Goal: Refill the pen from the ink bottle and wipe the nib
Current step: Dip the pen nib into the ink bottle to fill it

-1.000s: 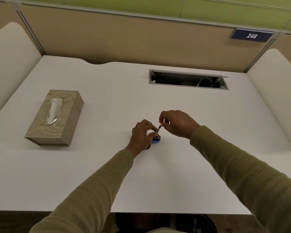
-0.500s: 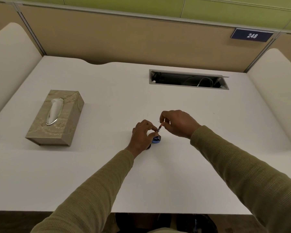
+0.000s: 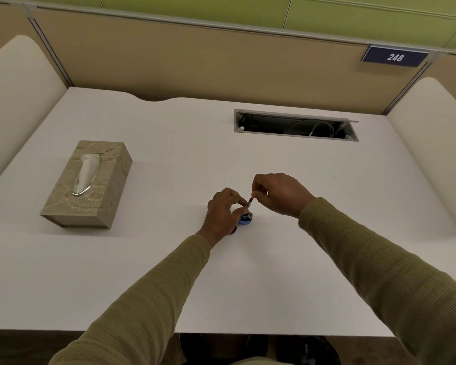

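Observation:
A small blue ink bottle stands on the white desk, mostly hidden behind my left hand, whose fingers curl around it and touch the pen near its lower end. My right hand pinches the upper end of a thin dark pen part, which slants down with its tip over or in the bottle mouth. The nib itself is too small to make out. A dark round thing, perhaps the bottle's cap, peeks out under my left hand.
A beige tissue box with a white tissue sticking out sits at the left of the desk. A cable slot opens in the desk's far right. Partition walls close off the back and both sides.
Almost nothing has moved; both hands hold the same pose at the bottle, with only slight finger shifts.

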